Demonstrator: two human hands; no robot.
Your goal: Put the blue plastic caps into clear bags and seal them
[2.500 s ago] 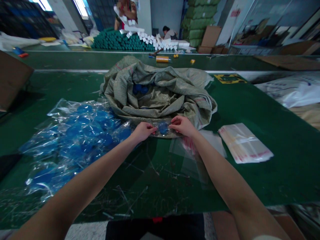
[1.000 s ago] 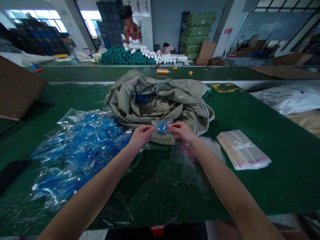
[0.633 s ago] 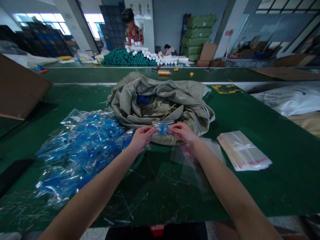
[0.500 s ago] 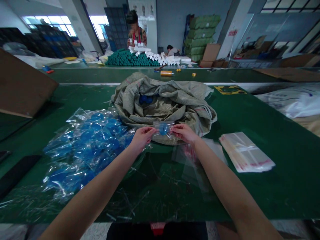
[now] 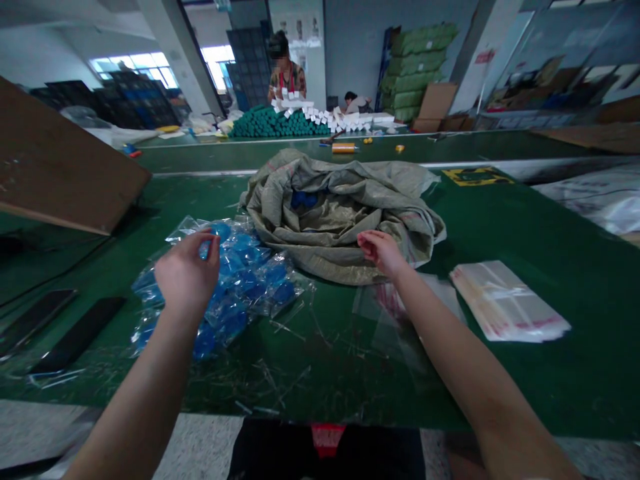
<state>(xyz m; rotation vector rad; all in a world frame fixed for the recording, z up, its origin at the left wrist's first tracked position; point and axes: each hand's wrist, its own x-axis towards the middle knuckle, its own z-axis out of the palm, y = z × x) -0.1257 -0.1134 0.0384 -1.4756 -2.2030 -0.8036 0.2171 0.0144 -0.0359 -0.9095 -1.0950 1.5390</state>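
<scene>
At the far left, a sheet of brown cardboard (image 5: pixel 55 160) is leaning at a tilt over a green-topped bench (image 5: pixel 560 393), and a flat black strip (image 5: pixel 80 333) is lying on the bench just below it. Moving right, a heap of clear plastic bags (image 5: pixel 235 287) is spreading across the bench, each bag holding a round blue object, with thin plastic scraps scattered nearby. The left hand (image 5: pixel 187 273) is hovering at the heap, its fingers slightly apart and gently curled, pinching nothing that shows; whether it is touching the bags cannot be told. Just right of the heap, a crumpled woven grey-green sack (image 5: pixel 340 227) is sitting open, with more blue objects (image 5: pixel 304 199) showing in its folds. The right hand (image 5: pixel 381 253) is reaching the sack's lower edge, fingers loosely curled and empty. A flat clear bag (image 5: pixel 395 313) is lying on the bench below that wrist, and further right a neat stack of clear bags with red-printed edges (image 5: pixel 505 303) is resting on the bench. Far beyond, a standing person (image 5: pixel 286 77) is behind a long pile of green rolls (image 5: pixel 273 123), and another person (image 5: pixel 356 103) is bending low near stacked green bales (image 5: pixel 419 70).
</scene>
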